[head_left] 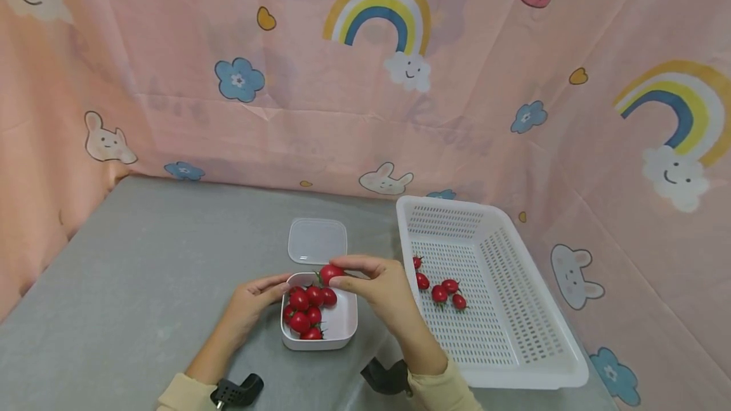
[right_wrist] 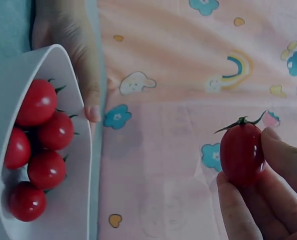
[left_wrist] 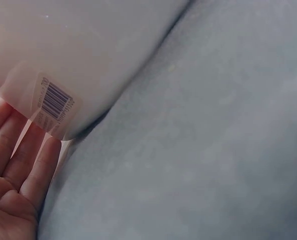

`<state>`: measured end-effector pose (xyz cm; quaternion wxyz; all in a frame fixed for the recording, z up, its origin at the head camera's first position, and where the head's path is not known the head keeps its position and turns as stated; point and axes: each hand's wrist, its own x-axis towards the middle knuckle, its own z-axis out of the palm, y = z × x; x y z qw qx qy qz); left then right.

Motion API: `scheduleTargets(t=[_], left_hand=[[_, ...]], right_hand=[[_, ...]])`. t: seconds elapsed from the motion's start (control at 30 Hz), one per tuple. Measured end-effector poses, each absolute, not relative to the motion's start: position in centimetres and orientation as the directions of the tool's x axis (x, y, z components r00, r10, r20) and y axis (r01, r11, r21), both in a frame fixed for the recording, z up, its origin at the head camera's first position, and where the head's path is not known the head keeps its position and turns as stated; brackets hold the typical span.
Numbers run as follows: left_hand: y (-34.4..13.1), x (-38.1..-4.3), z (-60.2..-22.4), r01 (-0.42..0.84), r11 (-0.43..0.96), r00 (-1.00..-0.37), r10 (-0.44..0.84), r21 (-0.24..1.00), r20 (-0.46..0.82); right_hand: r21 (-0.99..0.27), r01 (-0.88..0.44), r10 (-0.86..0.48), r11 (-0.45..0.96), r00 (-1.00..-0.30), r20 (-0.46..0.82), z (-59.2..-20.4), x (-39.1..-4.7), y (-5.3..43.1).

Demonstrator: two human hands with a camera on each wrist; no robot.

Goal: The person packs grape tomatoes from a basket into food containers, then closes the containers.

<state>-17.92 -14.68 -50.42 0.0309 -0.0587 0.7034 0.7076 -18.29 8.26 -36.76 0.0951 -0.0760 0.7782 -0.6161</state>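
My right hand (head_left: 381,284) pinches a cherry tomato (head_left: 331,274) between thumb and fingertips, above the back edge of a white plastic box (head_left: 342,328). In the right wrist view this tomato (right_wrist: 242,152) is upright, its green stem on top. Several cherry tomatoes (head_left: 299,300) fill the box's left part; its right side shows bare white floor. My left hand (head_left: 251,300) touches the box's back left corner. Its fingers (left_wrist: 36,177) lie fairly straight against the outer wall in the left wrist view, beside a barcode label (left_wrist: 56,101). The thumb's tip stands by the rim.
To the right sits a large white slotted basket (head_left: 528,328), several cherry tomatoes (head_left: 439,294) lying toward its left side. A translucent lid (head_left: 317,241) lies flat behind the box. Grey cloth (head_left: 143,284) covers the table, with a pink printed curtain (head_left: 188,30) hanging behind.
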Motion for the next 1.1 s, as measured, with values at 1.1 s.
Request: scheduleTargets(t=[1.1], left_hand=[[-14.7, -17.8, -50.5, -0.098, -0.002, -0.995, -0.030, 0.995, -0.098]], right_hand=[[-0.895, -0.132, -0.316, 0.427, -0.949, -0.010, -44.6, -17.6, 5.1]])
